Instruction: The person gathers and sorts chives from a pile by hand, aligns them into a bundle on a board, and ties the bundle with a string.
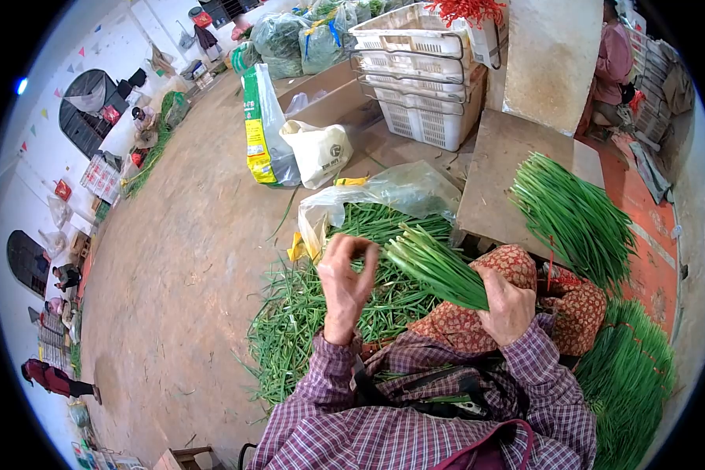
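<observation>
My right hand is wrapped round a bunch of garlic chives, whose pale stem ends point up and left. To the left of those ends, apart from the bunch, my left hand has its fingers curled in toward the thumb. Whatever they pinch, if anything, is too small to make out. Below both hands, loose chives are heaped on the floor, and more lie in an opened clear plastic bag. A larger bunch of chives rests on a board by my patterned knee.
Tied chives stand at my right side. Stacked white crates with red ties on top are ahead, beside a white bag and a green-yellow sack. One person sits at the right; others are along the left wall.
</observation>
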{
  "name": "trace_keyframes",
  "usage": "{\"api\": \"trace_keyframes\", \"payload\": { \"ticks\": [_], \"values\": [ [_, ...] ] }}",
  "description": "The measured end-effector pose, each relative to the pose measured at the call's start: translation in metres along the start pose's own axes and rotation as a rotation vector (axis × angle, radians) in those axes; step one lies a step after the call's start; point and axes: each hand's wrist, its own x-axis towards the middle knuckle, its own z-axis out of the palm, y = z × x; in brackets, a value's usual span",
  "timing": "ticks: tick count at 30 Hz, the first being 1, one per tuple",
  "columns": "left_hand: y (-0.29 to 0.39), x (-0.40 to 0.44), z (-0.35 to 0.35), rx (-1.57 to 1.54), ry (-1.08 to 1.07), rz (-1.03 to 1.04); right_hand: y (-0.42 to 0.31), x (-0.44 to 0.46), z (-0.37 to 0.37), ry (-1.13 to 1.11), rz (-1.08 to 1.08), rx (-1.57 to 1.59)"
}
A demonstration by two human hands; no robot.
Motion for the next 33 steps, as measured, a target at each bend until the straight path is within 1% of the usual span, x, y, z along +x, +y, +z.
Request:
{"api": "trace_keyframes", "payload": {
  "ticks": [2,3,4,5,7,9,11,14,18,20,22,24,25,26,27,28,29,30,31,32,33],
  "values": [
    [-0.024,0.002,-0.005,0.081,0.062,-0.029,0.000,-0.001,-0.003,-0.017,0.027,0.015],
    [-0.022,0.006,-0.011,0.131,0.077,-0.056,0.000,-0.001,-0.005,-0.015,0.027,0.014],
    [-0.017,0.007,-0.018,0.125,0.017,-0.141,0.000,0.000,-0.006,-0.034,0.037,0.004],
    [-0.007,0.008,-0.021,0.124,0.014,-0.140,0.000,0.000,-0.006,-0.055,0.048,-0.005],
    [0.020,0.011,-0.026,-0.016,0.024,0.088,0.001,0.000,-0.004,-0.056,0.042,0.015],
    [0.033,0.014,-0.028,0.040,-0.081,0.277,-0.001,0.000,-0.002,-0.057,0.031,0.035],
    [0.031,0.016,-0.024,0.039,-0.199,0.398,-0.003,0.001,-0.003,-0.069,0.026,0.073],
    [0.026,0.016,-0.016,0.098,-0.195,0.428,-0.004,0.000,-0.005,-0.084,0.043,0.063],
    [0.018,0.017,-0.016,0.099,-0.194,0.477,-0.002,-0.001,-0.007,-0.104,0.039,0.052],
    [0.006,0.019,-0.023,0.180,-0.087,0.448,0.000,-0.002,-0.007,-0.115,0.047,0.032],
    [-0.026,0.025,-0.040,0.265,0.019,0.315,0.003,-0.002,-0.012,-0.104,0.065,0.027],
    [-0.073,0.028,-0.055,0.424,0.108,0.160,0.009,-0.005,-0.014,-0.099,0.101,0.056],
    [-0.094,0.026,-0.064,0.453,0.086,0.069,0.010,-0.005,-0.015,-0.096,0.103,0.054],
    [-0.120,0.019,-0.072,0.548,0.020,-0.031,0.011,-0.004,-0.018,-0.101,0.122,0.088],
    [-0.146,0.009,-0.080,0.654,-0.079,-0.081,0.012,-0.004,-0.019,-0.106,0.143,0.120],
    [-0.153,-0.001,-0.083,0.711,-0.141,-0.086,0.013,-0.005,-0.020,-0.102,0.148,0.116],
    [-0.155,-0.008,-0.086,0.769,-0.202,-0.094,0.014,-0.005,-0.019,-0.128,0.174,0.209],
    [-0.149,-0.011,-0.084,0.767,-0.202,-0.091,0.015,-0.005,-0.018,-0.154,0.199,0.303],
    [-0.137,-0.015,-0.079,0.639,-0.214,-0.095,0.016,-0.005,-0.019,-0.151,0.201,0.299],
    [-0.121,-0.016,-0.072,0.508,-0.224,-0.099,0.016,-0.004,-0.020,-0.203,0.199,0.465],
    [-0.101,-0.013,-0.067,0.284,-0.302,-0.190,0.017,-0.003,-0.020,-0.257,0.194,0.631]
  ]
}}
